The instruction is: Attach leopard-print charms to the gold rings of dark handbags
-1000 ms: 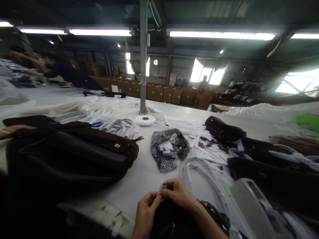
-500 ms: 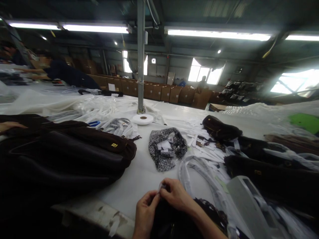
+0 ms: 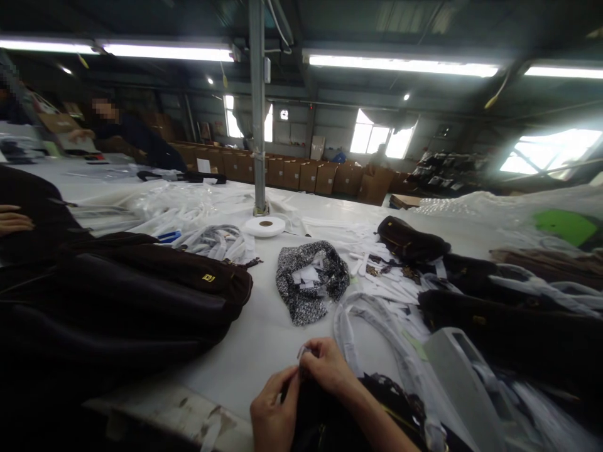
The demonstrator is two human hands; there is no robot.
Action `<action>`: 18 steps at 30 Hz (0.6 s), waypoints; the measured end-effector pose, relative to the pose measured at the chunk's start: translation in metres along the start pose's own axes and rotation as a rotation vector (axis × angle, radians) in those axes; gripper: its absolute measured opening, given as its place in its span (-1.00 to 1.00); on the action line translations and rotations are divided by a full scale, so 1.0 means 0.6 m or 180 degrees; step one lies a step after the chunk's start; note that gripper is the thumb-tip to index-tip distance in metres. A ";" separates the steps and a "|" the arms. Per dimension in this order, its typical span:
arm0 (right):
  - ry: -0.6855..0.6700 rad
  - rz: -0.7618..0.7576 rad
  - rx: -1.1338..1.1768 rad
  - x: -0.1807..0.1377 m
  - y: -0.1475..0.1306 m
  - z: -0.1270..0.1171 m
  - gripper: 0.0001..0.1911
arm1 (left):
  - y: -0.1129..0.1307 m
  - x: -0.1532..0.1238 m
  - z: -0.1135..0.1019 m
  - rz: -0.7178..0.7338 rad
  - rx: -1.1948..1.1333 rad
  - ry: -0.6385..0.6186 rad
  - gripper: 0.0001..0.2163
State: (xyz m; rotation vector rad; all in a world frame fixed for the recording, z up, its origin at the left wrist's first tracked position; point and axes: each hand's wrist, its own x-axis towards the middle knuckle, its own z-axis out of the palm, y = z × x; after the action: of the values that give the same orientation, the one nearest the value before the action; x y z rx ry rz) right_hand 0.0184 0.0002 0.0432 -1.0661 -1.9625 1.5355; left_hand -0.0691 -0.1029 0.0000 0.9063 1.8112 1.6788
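Observation:
My left hand is closed in a pinch at the top of a black bag; what lies between its fingertips is too small to make out. Close beside it, my right hand pinches a thin whitish strip that curls up past the fingertips. The black bag sits below both hands, partly hidden by them, and a gold zipper line shows on its right. Just beyond the hands lies a black-and-white speckled cloth pouch with small white tags in it.
Dark brown bags are heaped at left, where another person's hand rests. A white tape roll lies by the metal post. To the right are a wrapped handle, a grey plastic holder and more dark bags.
My hands have drawn slightly apart at the fingertips, the left one lower. The other person's hand and a dark bag at left have risen. The view has shifted slightly.

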 end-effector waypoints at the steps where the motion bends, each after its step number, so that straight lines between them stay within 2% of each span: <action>1: -0.0030 0.0053 0.0069 0.001 0.001 0.000 -0.81 | 0.000 0.000 -0.003 0.0432 0.0284 -0.0113 -0.87; 4: -0.0085 0.0192 0.0253 0.003 0.004 0.000 -0.81 | -0.006 0.004 -0.013 0.1623 0.0945 -0.0509 -0.79; 6: -0.0114 0.0246 0.0343 0.004 0.005 0.000 -0.79 | -0.015 0.008 -0.018 0.2191 0.1320 -0.0644 -0.70; 8: -0.0159 0.0224 0.0384 0.005 0.007 0.001 -0.80 | -0.024 0.009 -0.022 0.2524 0.1615 -0.0668 -0.65; 11: -0.0120 0.0062 0.0353 0.004 0.011 0.002 -0.87 | -0.033 0.007 -0.025 0.2582 0.1791 -0.0689 -0.65; 13: -0.0070 -0.0020 0.0346 0.001 0.013 0.002 -0.85 | -0.032 0.005 -0.025 0.2199 0.1588 -0.0739 -0.70; 15: -0.0077 -0.0066 0.0380 -0.002 0.013 0.000 -0.81 | -0.023 0.006 -0.024 0.1221 0.1050 -0.0709 -0.75; 17: -0.0106 -0.0124 0.0422 -0.007 0.010 -0.002 -0.80 | -0.008 0.012 -0.021 0.0070 0.0310 -0.0733 -0.71; 18: -0.0111 -0.0157 0.0437 -0.009 0.009 -0.004 -0.80 | 0.001 0.016 -0.020 -0.0326 0.0018 -0.0794 -0.68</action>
State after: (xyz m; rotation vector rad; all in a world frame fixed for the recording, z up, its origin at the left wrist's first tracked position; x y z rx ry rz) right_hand 0.0249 -0.0021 0.0394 -0.9339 -1.8614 1.6461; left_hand -0.0839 -0.1035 0.0024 0.9617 1.6660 1.4297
